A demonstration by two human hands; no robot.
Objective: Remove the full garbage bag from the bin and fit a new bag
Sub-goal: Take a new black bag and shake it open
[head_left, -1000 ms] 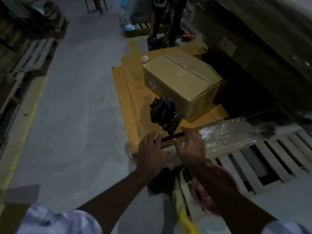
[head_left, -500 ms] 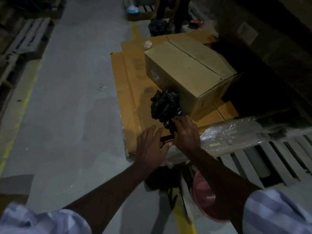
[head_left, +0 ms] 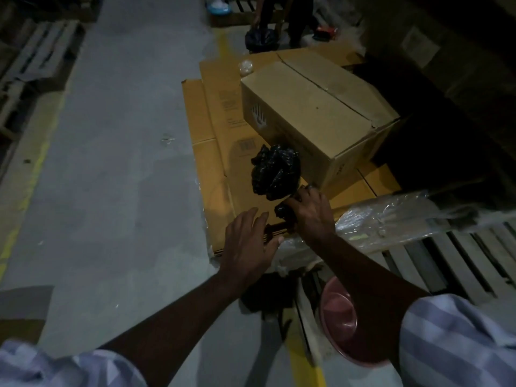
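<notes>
Now our right hand point(head_left: 310, 210) pinches the crumpled black plastic garbage bag point(head_left: 275, 171) off the flat brown cardboard sheets point(head_left: 220, 174) — presumably the fresh liner — while our left hand point(head_left: 248, 241) lies open, steadying the cardboard's edge.

Closed cardboard box point(head_left: 315, 118) on flattened cartons point(head_left: 220, 163), wooden pallet point(head_left: 452, 263) beside.
</notes>
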